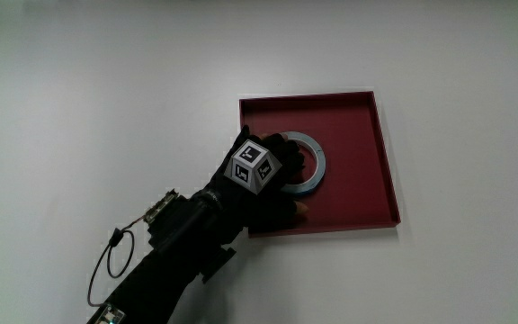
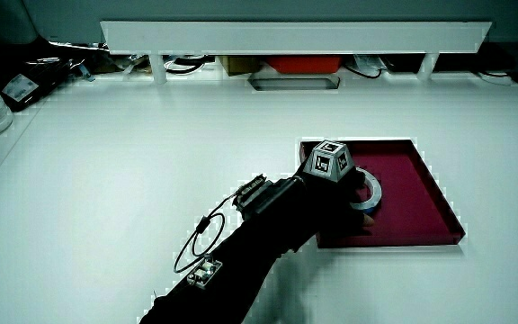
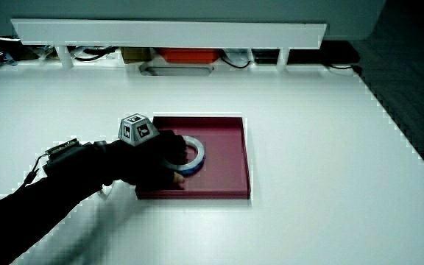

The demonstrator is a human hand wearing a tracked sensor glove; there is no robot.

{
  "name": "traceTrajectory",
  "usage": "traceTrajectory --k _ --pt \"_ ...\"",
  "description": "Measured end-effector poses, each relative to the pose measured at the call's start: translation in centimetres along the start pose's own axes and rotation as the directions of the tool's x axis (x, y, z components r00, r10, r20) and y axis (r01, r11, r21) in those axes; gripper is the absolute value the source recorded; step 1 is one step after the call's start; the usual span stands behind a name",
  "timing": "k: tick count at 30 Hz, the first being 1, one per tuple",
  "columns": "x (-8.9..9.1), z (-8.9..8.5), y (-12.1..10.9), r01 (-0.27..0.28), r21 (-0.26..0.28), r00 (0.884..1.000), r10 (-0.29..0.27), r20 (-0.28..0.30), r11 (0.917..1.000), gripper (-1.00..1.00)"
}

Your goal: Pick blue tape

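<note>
The tape point(image 1: 306, 164) is seen lying flat in the tray point(image 1: 367, 135), toward its 9 o'clock wall. The hand point(image 1: 263, 175) is laid over the roll's edge — whether it is gripped cannot be told. A partial hold could be lost, or the tray dragged.

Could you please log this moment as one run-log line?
hand: on blue tape, grasp unclear | blue tape: in red tray | lift: not yet
</note>
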Motion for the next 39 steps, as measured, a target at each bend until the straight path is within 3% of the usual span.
traceTrajectory --k 10,32,39 --pt "0.4 -0.4 0.7 0.009 -0.035 1.0 -0.009 0.009 0.9993 0.35" --pt "1.1 0.1 -0.2 0.041 0.075 0.999 -0.043 0.021 0.9963 1.0" --pt "1.4 0.6 -0.9 0.056 0.114 0.998 -0.057 0.012 0.9919 1.0"
